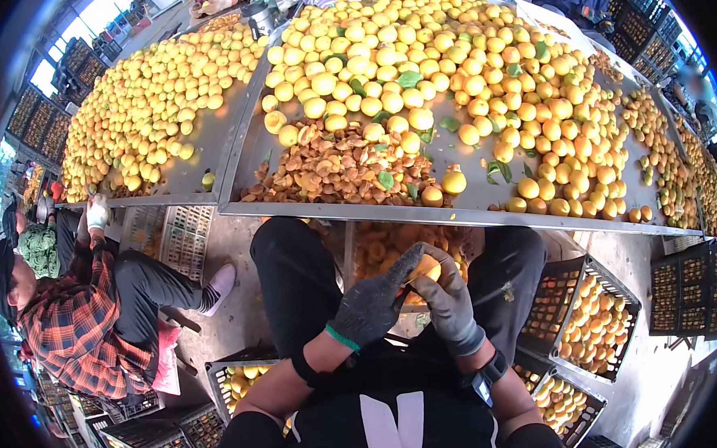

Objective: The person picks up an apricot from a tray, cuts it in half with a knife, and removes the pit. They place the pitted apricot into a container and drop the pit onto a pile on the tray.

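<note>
A wide metal table point(456, 217) heaped with yellow apricots point(432, 66) stretches beyond both hands. A pile of pits point(337, 170) lies just past them. The gloved left hand point(371, 299) and gloved right hand point(449, 298) together grasp one apricot point(426, 267) over the lap.

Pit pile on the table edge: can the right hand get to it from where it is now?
Probably yes. The right hand is busy gripping a fruit with the left hand, but the pit pile sits at the near table edge, nothing between.
</note>
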`<act>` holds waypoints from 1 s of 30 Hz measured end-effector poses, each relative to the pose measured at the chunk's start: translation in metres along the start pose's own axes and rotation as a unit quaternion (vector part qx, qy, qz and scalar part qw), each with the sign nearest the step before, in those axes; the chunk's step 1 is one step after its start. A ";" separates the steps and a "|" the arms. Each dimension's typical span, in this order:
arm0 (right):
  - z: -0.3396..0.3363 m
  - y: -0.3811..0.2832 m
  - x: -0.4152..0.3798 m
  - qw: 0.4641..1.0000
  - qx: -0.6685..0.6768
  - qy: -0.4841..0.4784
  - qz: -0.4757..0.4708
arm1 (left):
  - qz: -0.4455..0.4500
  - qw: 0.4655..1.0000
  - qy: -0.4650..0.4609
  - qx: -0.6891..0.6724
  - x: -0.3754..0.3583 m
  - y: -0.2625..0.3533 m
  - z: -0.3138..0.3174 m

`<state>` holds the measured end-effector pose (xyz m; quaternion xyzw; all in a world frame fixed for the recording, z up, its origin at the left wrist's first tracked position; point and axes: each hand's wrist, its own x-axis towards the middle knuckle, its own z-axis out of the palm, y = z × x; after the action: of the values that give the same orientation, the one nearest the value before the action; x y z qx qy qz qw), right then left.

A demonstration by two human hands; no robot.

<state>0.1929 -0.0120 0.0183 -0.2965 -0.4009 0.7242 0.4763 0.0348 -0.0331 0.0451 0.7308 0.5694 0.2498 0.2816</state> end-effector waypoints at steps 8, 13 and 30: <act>-0.001 0.017 -0.007 0.965 0.230 0.022 0.119 | -0.013 0.995 -0.015 0.094 -0.010 -0.006 -0.001; -0.004 0.016 -0.010 0.999 0.025 -0.045 -0.007 | 0.005 0.993 0.014 0.118 -0.012 -0.014 0.011; 0.007 -0.011 -0.008 0.993 -0.115 0.026 -0.004 | 0.009 0.993 -0.043 -0.114 0.001 -0.015 0.017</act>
<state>0.1950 -0.0191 0.0321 -0.3662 -0.4706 0.6633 0.4522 0.0358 -0.0316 0.0227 0.7088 0.5183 0.2839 0.3853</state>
